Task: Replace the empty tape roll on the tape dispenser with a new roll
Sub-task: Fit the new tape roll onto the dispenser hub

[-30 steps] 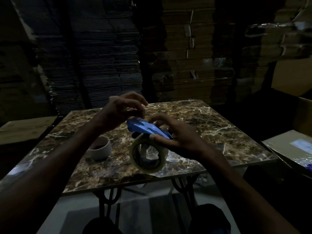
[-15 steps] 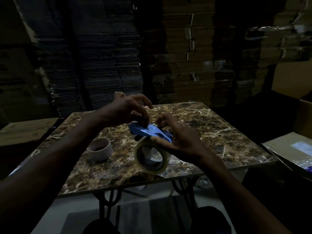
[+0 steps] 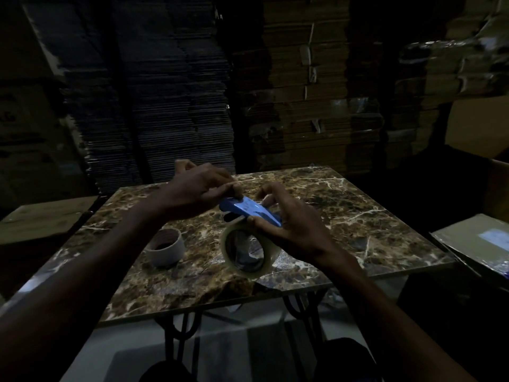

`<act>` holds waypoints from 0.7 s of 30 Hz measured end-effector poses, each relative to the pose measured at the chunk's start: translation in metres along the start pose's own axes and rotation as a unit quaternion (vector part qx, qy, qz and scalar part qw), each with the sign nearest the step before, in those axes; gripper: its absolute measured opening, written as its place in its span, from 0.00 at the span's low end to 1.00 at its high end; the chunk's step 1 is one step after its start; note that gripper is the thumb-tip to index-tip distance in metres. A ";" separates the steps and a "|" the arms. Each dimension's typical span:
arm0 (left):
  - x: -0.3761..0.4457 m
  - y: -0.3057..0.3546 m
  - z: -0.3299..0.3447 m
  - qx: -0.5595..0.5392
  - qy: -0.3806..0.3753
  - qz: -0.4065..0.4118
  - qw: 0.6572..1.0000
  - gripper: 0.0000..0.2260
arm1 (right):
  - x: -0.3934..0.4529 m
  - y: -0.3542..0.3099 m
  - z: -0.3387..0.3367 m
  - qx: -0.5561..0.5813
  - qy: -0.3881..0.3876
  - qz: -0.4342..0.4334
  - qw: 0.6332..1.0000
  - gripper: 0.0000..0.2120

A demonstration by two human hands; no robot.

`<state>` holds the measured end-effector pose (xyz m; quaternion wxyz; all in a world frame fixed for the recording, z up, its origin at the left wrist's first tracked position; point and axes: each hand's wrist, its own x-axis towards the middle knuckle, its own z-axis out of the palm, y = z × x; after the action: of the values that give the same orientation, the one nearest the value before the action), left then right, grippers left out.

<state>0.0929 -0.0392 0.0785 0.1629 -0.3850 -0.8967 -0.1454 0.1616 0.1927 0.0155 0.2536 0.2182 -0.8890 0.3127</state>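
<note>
Hands: right hand [image 3: 292, 230] grip closed round dispenser [image 3: 249, 212]; left hand [image 3: 198, 188] pinching.

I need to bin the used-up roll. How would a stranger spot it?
On the brown marble-patterned table, look left of both hands. The short pale cardboard ring stands there on end, alone and untouched. Unlike the larger tape roll under the blue dispenser, it is bare.

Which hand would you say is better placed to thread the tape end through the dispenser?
Left hand: its fingertips already pinch at the blue dispenser front, while the right hand is occupied steadying the dispenser and new roll.
</note>
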 end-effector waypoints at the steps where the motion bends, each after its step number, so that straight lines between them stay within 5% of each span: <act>1: -0.001 0.000 0.001 -0.011 -0.008 0.007 1.000 0.26 | 0.001 0.001 0.000 -0.001 0.003 0.002 1.000 0.21; 15: -0.005 -0.002 0.031 0.044 0.019 0.017 0.999 0.24 | 0.004 0.013 0.012 0.051 0.034 0.056 0.997 0.16; 21: -0.009 0.003 0.048 -0.165 0.153 -0.040 0.974 0.17 | 0.007 0.022 0.015 0.132 0.058 0.108 0.984 0.11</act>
<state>0.0918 -0.0246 0.0322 0.2267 -0.3434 -0.8395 -0.3548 0.1387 0.1967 -0.0006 0.2389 0.1337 -0.8420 0.4648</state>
